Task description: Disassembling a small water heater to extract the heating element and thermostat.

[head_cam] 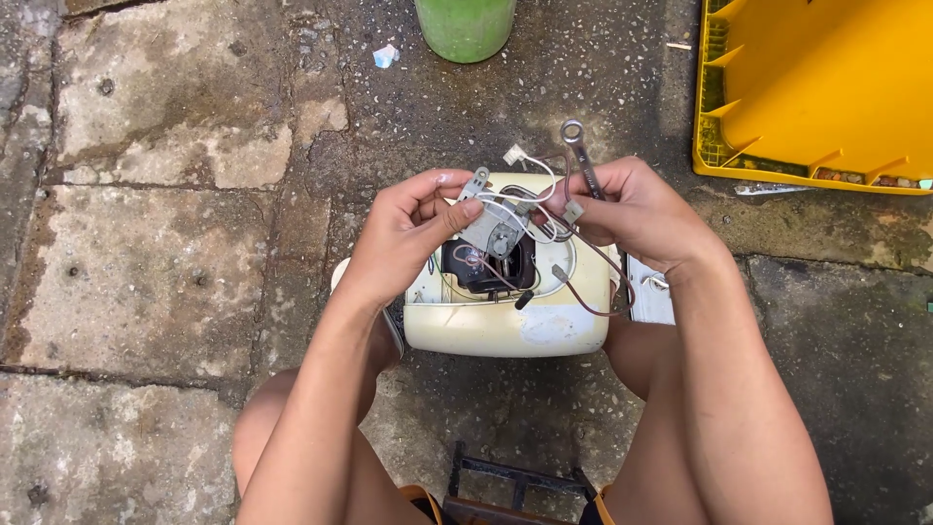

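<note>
I observe the left hand (406,228) pinching a small grey metal bracket with a round motor-like part (494,230) between thumb and fingers, holding it just above the open top of a cream-coloured plastic appliance housing (505,326). The right hand (637,209) is clenched around the shank of a silver steel ring spanner (578,154), whose ring end stands up beyond the fingertips; the same fingers also touch the far side of the bracket. Between the two hands run thin white and brown wires (544,219), looping from the bracket down into the dark cavity of the housing, with one brown strand trailing below the right wrist. The housing rests on the stone pavement (165,253) directly under both hands, between the person's knees. Beyond the left hand's fingertips stands a green cylindrical container (466,27); beyond and outward of the right hand lies a yellow plastic crate (816,87). Near the person's lap, below both forearms, I see a dark metal frame (515,481), partly cut off
</note>
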